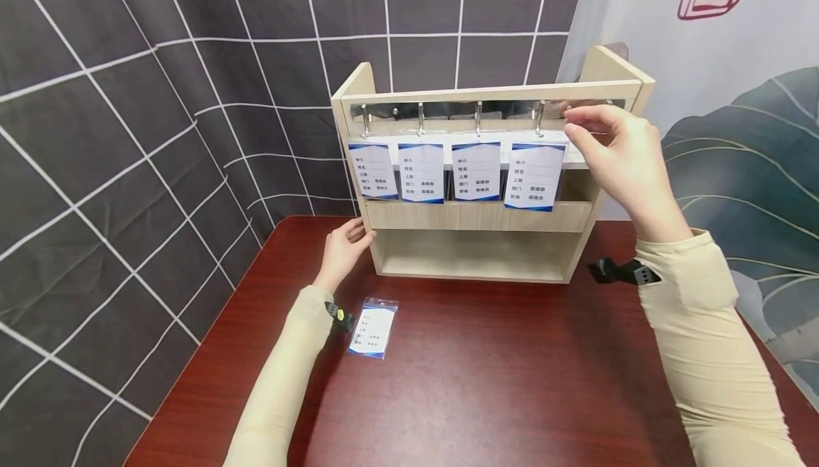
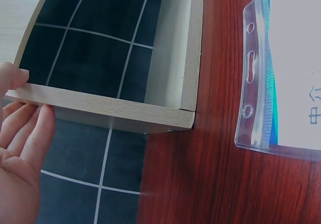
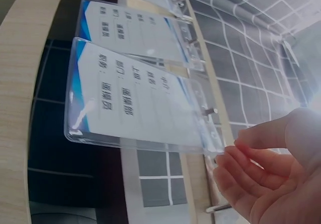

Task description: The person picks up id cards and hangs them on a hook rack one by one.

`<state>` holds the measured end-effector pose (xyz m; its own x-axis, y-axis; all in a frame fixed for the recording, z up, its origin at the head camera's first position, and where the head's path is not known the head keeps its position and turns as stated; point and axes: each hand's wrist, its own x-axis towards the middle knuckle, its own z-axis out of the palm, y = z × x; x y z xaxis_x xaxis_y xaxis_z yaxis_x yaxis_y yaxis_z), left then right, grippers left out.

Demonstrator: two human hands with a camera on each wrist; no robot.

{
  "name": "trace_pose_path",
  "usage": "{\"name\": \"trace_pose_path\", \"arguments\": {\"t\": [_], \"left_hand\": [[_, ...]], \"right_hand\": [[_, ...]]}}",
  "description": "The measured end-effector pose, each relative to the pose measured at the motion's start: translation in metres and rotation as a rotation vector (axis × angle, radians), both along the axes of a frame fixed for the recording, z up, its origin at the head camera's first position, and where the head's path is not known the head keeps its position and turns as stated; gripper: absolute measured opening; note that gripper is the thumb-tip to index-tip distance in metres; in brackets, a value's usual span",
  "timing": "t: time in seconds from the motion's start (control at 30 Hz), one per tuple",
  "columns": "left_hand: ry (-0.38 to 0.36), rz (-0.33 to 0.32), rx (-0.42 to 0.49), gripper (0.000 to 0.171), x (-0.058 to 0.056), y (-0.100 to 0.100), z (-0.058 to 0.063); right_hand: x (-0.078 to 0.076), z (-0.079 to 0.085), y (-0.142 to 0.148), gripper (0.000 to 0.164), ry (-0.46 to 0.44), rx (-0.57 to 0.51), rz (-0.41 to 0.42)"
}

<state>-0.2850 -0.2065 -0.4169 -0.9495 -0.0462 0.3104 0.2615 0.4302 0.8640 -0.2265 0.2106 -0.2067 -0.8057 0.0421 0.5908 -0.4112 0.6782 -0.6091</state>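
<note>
My right hand pinches the upper corner of a clear-sleeved badge between thumb and fingertips. In the head view this badge is the rightmost of those along the front of a pale wooden rack; its top lies at a metal hook. My left hand grips the rack's left side edge, thumb on one face and fingers on the other, as the left wrist view shows. Another badge lies flat on the table beside my left wrist, its slotted top edge towards the rack.
To the left of the pinched badge hang a left badge, a second badge and a third badge. A further hook shows behind my right hand. The rack stands on a dark red table, near a grid-patterned curtain.
</note>
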Motion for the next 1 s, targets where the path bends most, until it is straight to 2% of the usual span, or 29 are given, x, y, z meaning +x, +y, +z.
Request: {"name": "trace_pose_path", "arguments": {"t": [0.37, 0.5, 0.77, 1.0], "left_hand": [[-0.010, 0.004, 0.008, 0.050, -0.001, -0.001, 0.000], [-0.015, -0.001, 0.006, 0.050, 0.000, 0.000, 0.000], [-0.006, -0.010, -0.001, 0.049, -0.001, -0.001, -0.001], [-0.012, -0.025, -0.080, 0.052, -0.002, -0.005, 0.002]], "right_hand": [[0.016, 0.007, 0.010, 0.032, 0.032, -0.102, 0.028], [0.021, 0.006, 0.010, 0.031, 0.025, -0.108, 0.058], [0.024, 0.001, -0.006, 0.027, 0.060, -0.078, 0.103], [0.028, -0.006, -0.029, 0.024, 0.103, -0.052, 0.185]]}}
